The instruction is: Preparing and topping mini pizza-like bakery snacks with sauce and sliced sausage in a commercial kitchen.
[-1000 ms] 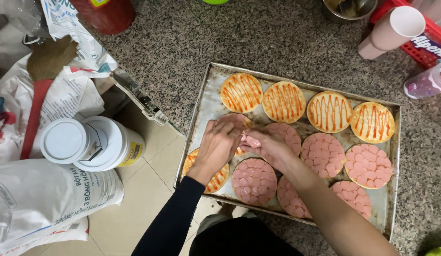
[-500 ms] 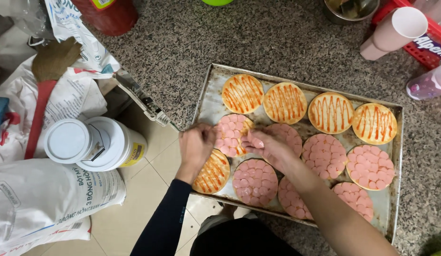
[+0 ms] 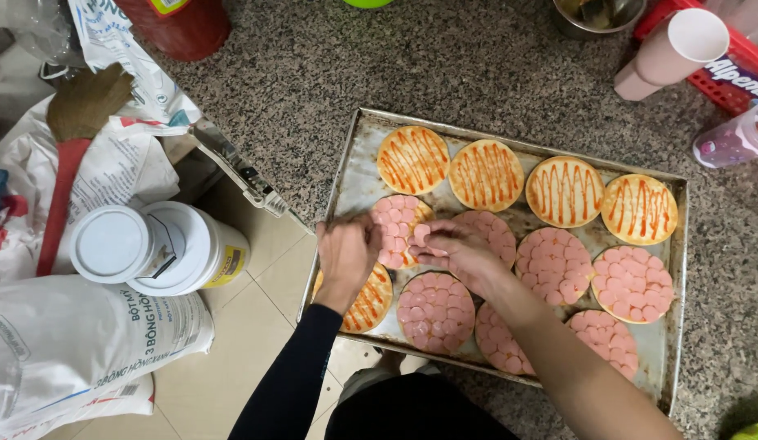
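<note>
Tray: packed with rounds edge to edge; bare metal only along the left wall and the near right corner. Counter beyond the tray: open granite. Far right blocked by cup, red box, bottle. Floor to the left crowded: tub, sacks.

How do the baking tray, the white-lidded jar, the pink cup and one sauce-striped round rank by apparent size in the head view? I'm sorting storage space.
1. Baking tray, clearly largest.
2. White-lidded jar.
3. Sauce-striped round and pink cup: look alike; the cup's tilt leaves their order unsure.
</note>
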